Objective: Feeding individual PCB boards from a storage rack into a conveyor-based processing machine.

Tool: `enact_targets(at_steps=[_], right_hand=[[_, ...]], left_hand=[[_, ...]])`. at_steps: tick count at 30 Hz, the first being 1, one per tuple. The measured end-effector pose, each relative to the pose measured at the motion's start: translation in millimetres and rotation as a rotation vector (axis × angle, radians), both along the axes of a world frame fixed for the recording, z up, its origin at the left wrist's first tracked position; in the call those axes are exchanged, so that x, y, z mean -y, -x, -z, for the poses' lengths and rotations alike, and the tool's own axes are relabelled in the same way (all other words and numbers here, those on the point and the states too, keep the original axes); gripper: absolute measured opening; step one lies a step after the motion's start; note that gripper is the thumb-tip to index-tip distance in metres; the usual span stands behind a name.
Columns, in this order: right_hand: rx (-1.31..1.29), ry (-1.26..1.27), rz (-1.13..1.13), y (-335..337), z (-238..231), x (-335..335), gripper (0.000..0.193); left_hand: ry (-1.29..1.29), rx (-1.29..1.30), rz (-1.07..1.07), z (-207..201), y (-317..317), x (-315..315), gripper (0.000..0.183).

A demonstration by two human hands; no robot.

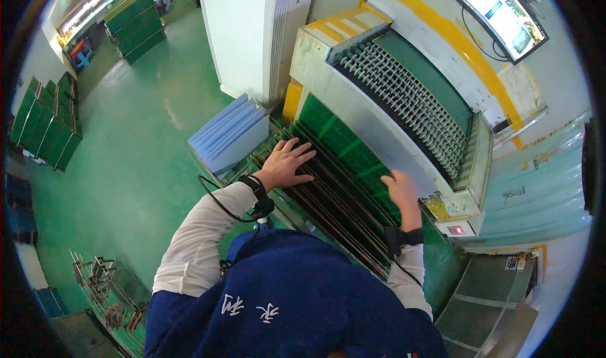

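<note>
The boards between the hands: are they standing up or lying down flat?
Standing up: the boards show long thin edges, side by side, with dark gaps between them.

White pillar [240, 33], lit screen [499, 14] at upper right, glossy green floor [132, 181]

- Two hands: one left hand [287, 163], one right hand [402, 197]
- Two black wristbands [262, 206]
- Two white sleeves [201, 247]
- One screen [499, 17]
- One machine [372, 115]; its rollers [404, 99] are too many to count
- One white pillar [243, 36]
- Many upright boards [341, 209], packed too close to count
- Several blue sheets [235, 131], exact number unclear
- At least two green stacks [136, 29] on the floor
</note>
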State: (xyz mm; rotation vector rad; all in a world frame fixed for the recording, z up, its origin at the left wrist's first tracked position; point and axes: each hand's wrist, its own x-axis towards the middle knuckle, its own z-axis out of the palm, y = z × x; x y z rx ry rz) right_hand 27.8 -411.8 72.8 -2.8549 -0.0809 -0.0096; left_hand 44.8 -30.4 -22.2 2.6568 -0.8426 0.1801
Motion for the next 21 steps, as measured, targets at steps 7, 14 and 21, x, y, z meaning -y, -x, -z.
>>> enact_targets(at_steps=[7,14,21], right_hand=[[0.228,-0.156,0.084,22.8,-111.1,60.6,0.030],[0.764,-1.009,0.395,56.4,-169.4,100.4,0.030],[0.793,-0.651,0.471,43.3,-127.4,152.7,0.040]], left_hand=[[0.001,-0.012,-0.011,-1.8,-3.0,3.1,0.083],[0.035,-0.002,-0.016,-9.0,-4.8,8.5,0.081],[0.027,-0.018,-0.005,-8.5,-5.6,8.2,0.083]])
